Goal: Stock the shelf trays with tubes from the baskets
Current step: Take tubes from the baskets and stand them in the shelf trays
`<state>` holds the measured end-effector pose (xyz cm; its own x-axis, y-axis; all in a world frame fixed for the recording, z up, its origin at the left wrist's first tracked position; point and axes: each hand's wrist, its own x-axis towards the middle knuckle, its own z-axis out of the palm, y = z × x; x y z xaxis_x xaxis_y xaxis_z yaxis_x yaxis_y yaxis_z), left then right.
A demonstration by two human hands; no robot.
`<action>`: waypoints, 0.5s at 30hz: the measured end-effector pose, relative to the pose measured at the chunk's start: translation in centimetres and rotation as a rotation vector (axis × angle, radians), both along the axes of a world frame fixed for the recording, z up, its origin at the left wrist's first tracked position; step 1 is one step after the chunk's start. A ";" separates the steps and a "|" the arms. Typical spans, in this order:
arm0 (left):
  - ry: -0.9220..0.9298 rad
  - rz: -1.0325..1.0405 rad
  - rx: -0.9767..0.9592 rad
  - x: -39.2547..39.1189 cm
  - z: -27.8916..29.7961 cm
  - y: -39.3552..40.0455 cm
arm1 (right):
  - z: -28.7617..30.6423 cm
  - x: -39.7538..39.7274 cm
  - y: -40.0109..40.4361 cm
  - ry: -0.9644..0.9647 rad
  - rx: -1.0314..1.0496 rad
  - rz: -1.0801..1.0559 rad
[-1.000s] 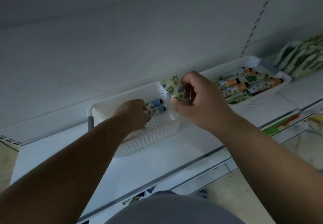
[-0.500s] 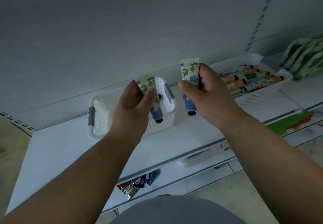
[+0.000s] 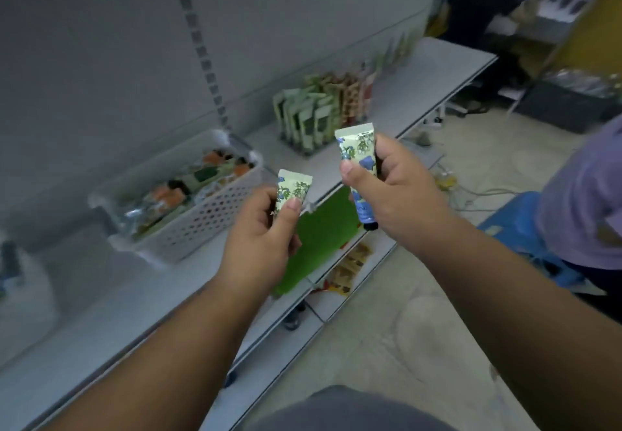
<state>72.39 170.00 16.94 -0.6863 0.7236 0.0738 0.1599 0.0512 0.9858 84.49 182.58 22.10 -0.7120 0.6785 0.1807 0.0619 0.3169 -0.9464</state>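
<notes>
My left hand (image 3: 259,239) grips a small floral tube (image 3: 292,190), pale green with blue flowers, held upright with its crimped end up. My right hand (image 3: 397,191) holds a second tube of the same kind (image 3: 360,161), its dark cap pointing down below my fingers. Both hands hover in front of the shelf edge, off the shelf. To their left a white perforated tray (image 3: 205,218) sits on the white shelf (image 3: 101,302), filled with tubes with orange and black caps (image 3: 175,191).
Green and brown sachet packs (image 3: 313,114) stand further right on the shelf. A green label strip (image 3: 316,239) runs along the shelf edge, with a lower shelf of packets (image 3: 346,269) beneath. A person in a lilac top (image 3: 585,201) stands at right near a blue basket (image 3: 525,228).
Both hands lifted the tubes out of the empty white tray and drew back from the shelf. The view swung right, so the empty tray left the frame and the filled tray is now at left.
</notes>
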 end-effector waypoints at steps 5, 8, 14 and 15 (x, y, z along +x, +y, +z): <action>0.008 -0.015 -0.036 3.0 0.2 7.9 | 0.7 2.6 7.9 -0.007 0.031 -0.055; 0.061 0.003 -0.045 2.3 -0.5 11.7 | 0.2 1.8 11.8 -0.002 0.007 -0.036; 0.094 -0.040 -0.039 -1.1 -0.2 21.6 | 0.6 -0.3 20.1 -0.028 -0.004 -0.089; 0.093 -0.044 -0.034 -1.4 -0.1 23.1 | 0.8 -0.5 21.5 -0.036 0.009 -0.094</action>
